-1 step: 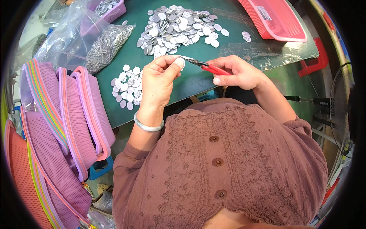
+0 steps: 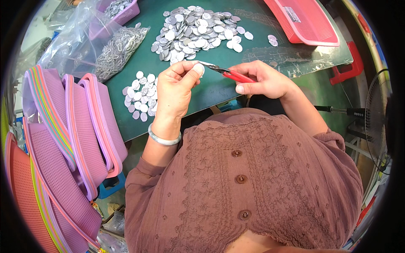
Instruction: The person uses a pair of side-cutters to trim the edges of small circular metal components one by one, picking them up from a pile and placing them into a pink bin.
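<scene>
Between thumb and forefinger, my left hand (image 2: 179,82) pinches a small round silver disc (image 2: 199,69) above the table's near edge. My right hand (image 2: 265,80) is closed round the red handles of a pair of pliers (image 2: 236,75), whose dark jaws reach to the disc's edge. Whether the jaws grip anything there is too small to tell. Beyond my hands lies a large heap of silver discs (image 2: 198,31). A smaller group of similar discs (image 2: 142,95) is spread left of my left wrist.
A clear plastic bag of metal clips (image 2: 120,50) lies at the far left, beside a purple basket (image 2: 126,14). Stacked purple and pink baskets (image 2: 90,130) crowd my left side. A pink basket (image 2: 314,29) sits at the far right on the green table (image 2: 257,38); a fan (image 2: 377,122) stands right.
</scene>
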Demonstrator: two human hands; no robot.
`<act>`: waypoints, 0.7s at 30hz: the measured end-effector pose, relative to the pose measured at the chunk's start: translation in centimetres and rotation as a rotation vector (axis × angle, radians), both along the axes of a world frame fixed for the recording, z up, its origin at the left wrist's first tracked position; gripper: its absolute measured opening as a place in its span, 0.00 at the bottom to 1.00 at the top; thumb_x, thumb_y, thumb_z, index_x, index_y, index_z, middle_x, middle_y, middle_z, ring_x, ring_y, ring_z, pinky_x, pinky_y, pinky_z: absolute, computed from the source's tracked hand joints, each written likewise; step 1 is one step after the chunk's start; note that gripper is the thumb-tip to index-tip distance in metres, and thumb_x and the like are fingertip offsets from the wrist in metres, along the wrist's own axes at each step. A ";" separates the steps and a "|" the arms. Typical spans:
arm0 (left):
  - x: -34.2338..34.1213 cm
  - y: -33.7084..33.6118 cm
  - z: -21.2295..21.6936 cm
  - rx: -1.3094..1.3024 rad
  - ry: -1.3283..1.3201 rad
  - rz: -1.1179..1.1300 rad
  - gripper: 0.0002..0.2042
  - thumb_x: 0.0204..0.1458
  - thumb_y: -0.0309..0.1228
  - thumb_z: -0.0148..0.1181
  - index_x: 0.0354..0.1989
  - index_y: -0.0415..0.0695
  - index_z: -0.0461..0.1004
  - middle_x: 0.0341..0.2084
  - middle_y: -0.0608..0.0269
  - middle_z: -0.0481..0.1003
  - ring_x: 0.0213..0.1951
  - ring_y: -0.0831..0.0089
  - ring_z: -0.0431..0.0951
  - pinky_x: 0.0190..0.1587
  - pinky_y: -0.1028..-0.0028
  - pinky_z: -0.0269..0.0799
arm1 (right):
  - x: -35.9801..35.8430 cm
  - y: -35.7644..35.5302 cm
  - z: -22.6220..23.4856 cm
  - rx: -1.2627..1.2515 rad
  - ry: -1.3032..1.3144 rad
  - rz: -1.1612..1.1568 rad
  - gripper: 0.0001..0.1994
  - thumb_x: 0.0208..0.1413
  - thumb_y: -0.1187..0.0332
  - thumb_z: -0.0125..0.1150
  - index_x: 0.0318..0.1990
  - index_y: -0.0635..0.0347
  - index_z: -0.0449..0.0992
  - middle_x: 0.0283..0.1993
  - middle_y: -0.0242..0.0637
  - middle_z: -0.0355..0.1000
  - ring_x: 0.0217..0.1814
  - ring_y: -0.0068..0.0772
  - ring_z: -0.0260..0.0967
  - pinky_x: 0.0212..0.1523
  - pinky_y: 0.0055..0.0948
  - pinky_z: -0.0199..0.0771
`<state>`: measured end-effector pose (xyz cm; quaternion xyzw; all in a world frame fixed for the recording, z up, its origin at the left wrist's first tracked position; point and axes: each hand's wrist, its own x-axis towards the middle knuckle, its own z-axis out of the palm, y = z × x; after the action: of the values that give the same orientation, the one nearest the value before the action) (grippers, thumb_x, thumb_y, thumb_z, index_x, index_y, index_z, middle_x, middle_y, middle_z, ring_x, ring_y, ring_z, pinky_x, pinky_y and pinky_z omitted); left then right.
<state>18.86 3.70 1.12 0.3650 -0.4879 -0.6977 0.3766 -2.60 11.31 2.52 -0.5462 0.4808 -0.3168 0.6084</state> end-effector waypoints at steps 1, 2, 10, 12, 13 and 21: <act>0.0 -0.1 0.0 0.012 -0.004 -0.001 0.08 0.48 0.24 0.61 0.36 0.36 0.75 0.24 0.67 0.74 0.24 0.81 0.70 0.28 0.83 0.65 | -0.1 -0.1 -0.2 0.009 -0.001 0.002 0.24 0.48 0.61 0.63 0.50 0.68 0.69 0.34 0.28 0.68 0.34 0.18 0.61 0.35 0.20 0.63; 0.0 -0.2 -0.1 0.036 0.004 -0.013 0.08 0.49 0.24 0.60 0.37 0.36 0.74 0.25 0.66 0.74 0.24 0.80 0.70 0.28 0.82 0.65 | -0.2 -0.2 -0.5 0.018 -0.003 0.004 0.24 0.48 0.61 0.63 0.50 0.67 0.69 0.33 0.28 0.68 0.33 0.17 0.61 0.33 0.20 0.63; 1.0 -0.9 -0.9 0.295 0.238 -0.076 0.10 0.54 0.25 0.52 0.42 0.35 0.72 0.33 0.58 0.76 0.30 0.71 0.76 0.34 0.75 0.72 | -0.5 -0.3 -1.8 0.067 -0.133 -0.124 0.26 0.47 0.58 0.64 0.52 0.63 0.68 0.27 0.22 0.62 0.23 0.13 0.53 0.22 0.16 0.54; 1.2 -1.0 -1.0 0.312 0.272 -0.089 0.10 0.55 0.25 0.50 0.43 0.35 0.71 0.34 0.57 0.76 0.32 0.69 0.76 0.35 0.73 0.73 | -0.6 -0.3 -2.1 0.070 -0.135 -0.134 0.26 0.47 0.58 0.64 0.52 0.62 0.68 0.27 0.22 0.62 0.23 0.13 0.53 0.22 0.15 0.54; 1.2 -1.0 -1.1 0.322 0.287 -0.093 0.11 0.55 0.25 0.49 0.44 0.34 0.71 0.35 0.57 0.75 0.32 0.68 0.77 0.36 0.73 0.73 | -0.6 -0.3 -2.2 0.075 -0.140 -0.140 0.26 0.48 0.58 0.64 0.52 0.62 0.68 0.26 0.22 0.62 0.23 0.13 0.53 0.22 0.15 0.54; 1.1 -1.1 -1.4 0.386 0.341 -0.112 0.09 0.57 0.27 0.45 0.41 0.36 0.70 0.33 0.57 0.74 0.33 0.69 0.75 0.38 0.72 0.72 | -0.6 -0.3 -2.4 0.088 -0.190 -0.178 0.24 0.48 0.61 0.63 0.51 0.64 0.68 0.24 0.23 0.62 0.22 0.14 0.54 0.21 0.16 0.54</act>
<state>19.93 2.63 -0.31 0.2796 -0.2947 -0.8492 0.3373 -3.19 11.02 0.16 -0.4419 0.4809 -0.3984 0.6440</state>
